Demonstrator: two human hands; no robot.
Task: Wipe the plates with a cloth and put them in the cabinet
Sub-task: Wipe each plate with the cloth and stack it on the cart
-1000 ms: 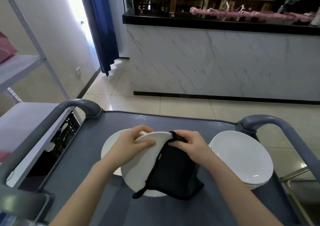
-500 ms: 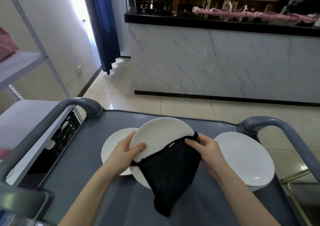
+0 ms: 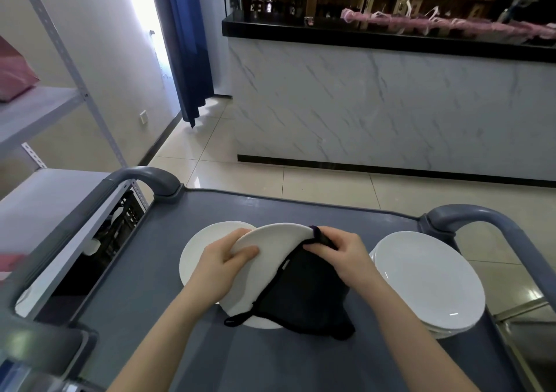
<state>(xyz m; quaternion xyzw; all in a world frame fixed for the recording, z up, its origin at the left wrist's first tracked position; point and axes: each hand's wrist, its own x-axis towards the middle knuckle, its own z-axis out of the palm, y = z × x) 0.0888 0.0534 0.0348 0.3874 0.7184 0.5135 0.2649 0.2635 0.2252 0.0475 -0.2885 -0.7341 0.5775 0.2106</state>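
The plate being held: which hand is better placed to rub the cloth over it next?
Probably the right: the right hand pinches the black cloth lying over the plate, while the left hand grips the plate's rim, busy steadying it.

This single wide-angle view comes from the person's head, facing forward and down over the near end of a grey cart, so close that both forearms enter from the bottom edge and the left hand and right hand sit low at centre. To the left it catches metal shelving; far ahead it takes in the tiled floor and a marble-fronted counter.
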